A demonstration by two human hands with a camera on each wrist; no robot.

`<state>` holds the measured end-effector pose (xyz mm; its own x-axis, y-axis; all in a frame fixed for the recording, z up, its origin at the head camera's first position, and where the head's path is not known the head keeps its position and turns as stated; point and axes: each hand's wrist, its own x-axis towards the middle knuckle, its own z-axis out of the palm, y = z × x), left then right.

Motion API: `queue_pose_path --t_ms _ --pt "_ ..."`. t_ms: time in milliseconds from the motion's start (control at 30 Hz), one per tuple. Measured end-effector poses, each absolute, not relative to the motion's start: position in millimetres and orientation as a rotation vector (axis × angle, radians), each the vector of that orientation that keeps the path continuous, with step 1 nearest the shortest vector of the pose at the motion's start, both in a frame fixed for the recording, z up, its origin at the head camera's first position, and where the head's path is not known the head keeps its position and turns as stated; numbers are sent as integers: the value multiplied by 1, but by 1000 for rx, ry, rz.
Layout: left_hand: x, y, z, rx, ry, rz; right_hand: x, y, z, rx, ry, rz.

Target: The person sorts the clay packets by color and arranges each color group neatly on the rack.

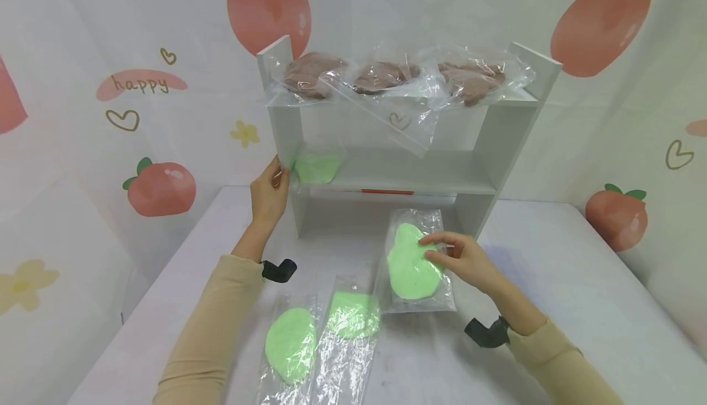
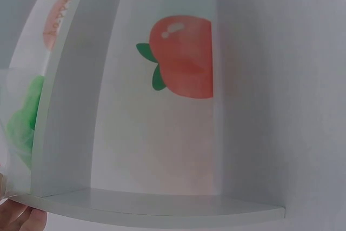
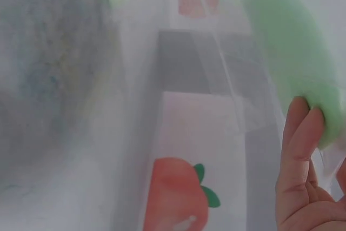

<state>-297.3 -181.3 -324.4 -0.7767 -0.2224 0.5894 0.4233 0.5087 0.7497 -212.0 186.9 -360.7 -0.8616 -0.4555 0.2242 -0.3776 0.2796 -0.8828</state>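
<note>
My right hand [image 1: 469, 261] pinches the right edge of a clear plastic bag [image 1: 405, 304] with a flat green dough-like piece [image 1: 411, 270] inside. This bag is held up in front of the shelf's lower part; in the right wrist view the fingers [image 3: 303, 144] lie against the green piece [image 3: 292, 41]. My left hand [image 1: 269, 193] grips the left side panel of the white shelf [image 1: 287, 129], with fingers on its outer side. By its thumb, another bagged green piece [image 1: 317, 169] stands at the left end of the middle shelf.
Two more clear bags with green pieces lie on the white table: one on the left [image 1: 291, 347], one beside it [image 1: 353, 316]. Bagged brown pieces [image 1: 386, 77] line the top shelf, and one bag's empty end [image 1: 409, 123] hangs over its front. A fruit-printed cloth [image 1: 193, 24] hangs behind.
</note>
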Motion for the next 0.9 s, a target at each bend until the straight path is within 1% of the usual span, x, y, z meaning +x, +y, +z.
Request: queue_pose_path --t_ms 433,900 --pt "-298 -181 -325 -166 -2105 -1284 -222 176 -340 -752 2548 -1702" --pt "-298 -181 -324 -151 -2111 -1284 -240 160 -321 -594 2617 -1673"
